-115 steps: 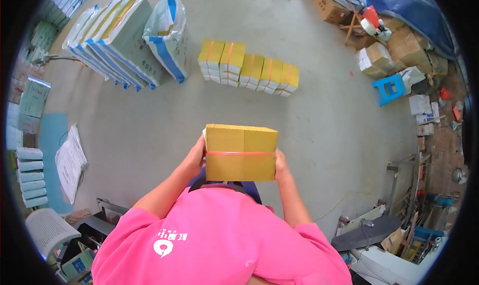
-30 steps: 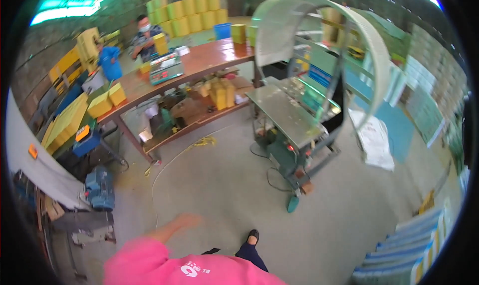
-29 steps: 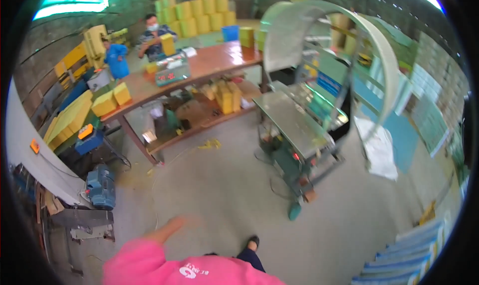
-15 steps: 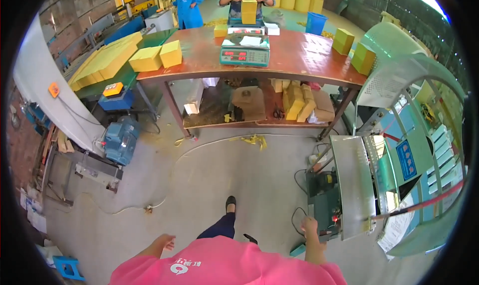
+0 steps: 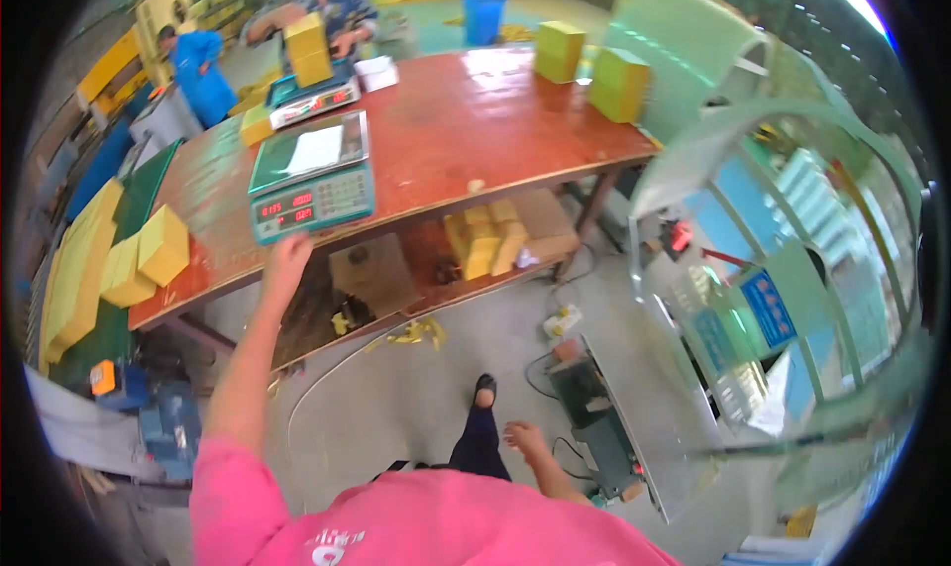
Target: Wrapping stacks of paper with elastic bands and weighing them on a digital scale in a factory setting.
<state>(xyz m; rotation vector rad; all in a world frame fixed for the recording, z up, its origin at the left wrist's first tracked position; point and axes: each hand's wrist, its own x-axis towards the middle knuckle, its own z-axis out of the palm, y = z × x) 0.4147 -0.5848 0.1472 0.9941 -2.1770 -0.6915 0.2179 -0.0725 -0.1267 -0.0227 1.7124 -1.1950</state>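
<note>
My left hand [image 5: 288,255] is stretched forward, its fingers curled in with nothing seen in them. It appears just in front of a teal electronic scale [image 5: 315,175] on the red table; I cannot tell whether they touch. A white paper [image 5: 315,151] lies on the scale's pan. My right hand [image 5: 523,436] hangs low beside my leg, fingers loosely apart and holding nothing. Closest to it is a dark grey machine base [image 5: 606,445] on the floor. Across the table, a co-worker's hands are at stacked yellow blocks [image 5: 309,51] on a second scale [image 5: 314,102].
The red table [image 5: 446,160] stretches ahead, with yellow blocks [image 5: 619,85] on its right end and more [image 5: 163,245] at its left. A green machine with a curved guard [image 5: 763,299] stands on the right. Yellow scraps [image 5: 414,335] and a cable lie on the floor.
My view has turned right and come nearer the table. My left arm has swung forward and up toward the scale. The right hand now hangs nearer my leg with its fingers loosened.
</note>
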